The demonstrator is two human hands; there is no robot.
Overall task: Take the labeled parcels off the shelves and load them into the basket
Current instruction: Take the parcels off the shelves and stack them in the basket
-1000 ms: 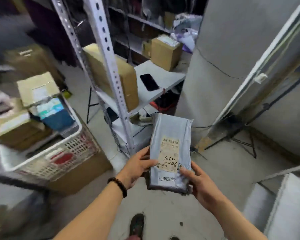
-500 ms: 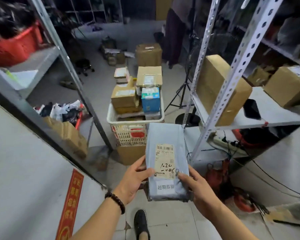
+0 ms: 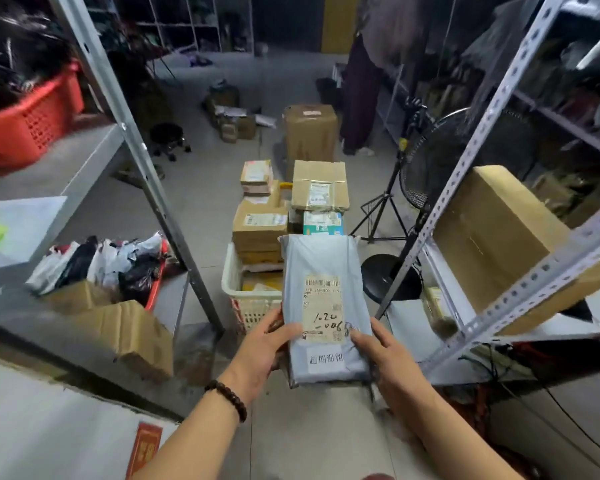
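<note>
Head view: grey parcel (image 3: 321, 268) is held upright in front of the body, above the floor and in line with the white basket (image 3: 245, 306) just beyond it. Left hand (image 3: 262, 348) grips the parcel's lower left edge, thumb laid across the front beside the shipping label (image 3: 323, 308). Right hand (image 3: 383, 355) grips the lower right edge, thumb on the front. Label shows a barcode and handwritten digits, with a white sticker below it. Basket stands on the floor between two metal racks, piled with cardboard boxes (image 3: 260, 230) above its rim. Bead bracelet (image 3: 227, 400) on left wrist. Red crate (image 3: 28, 123) on left shelf. Large brown carton (image 3: 492, 237) on right shelf, standing fan (image 3: 426, 168) behind it.
</note>
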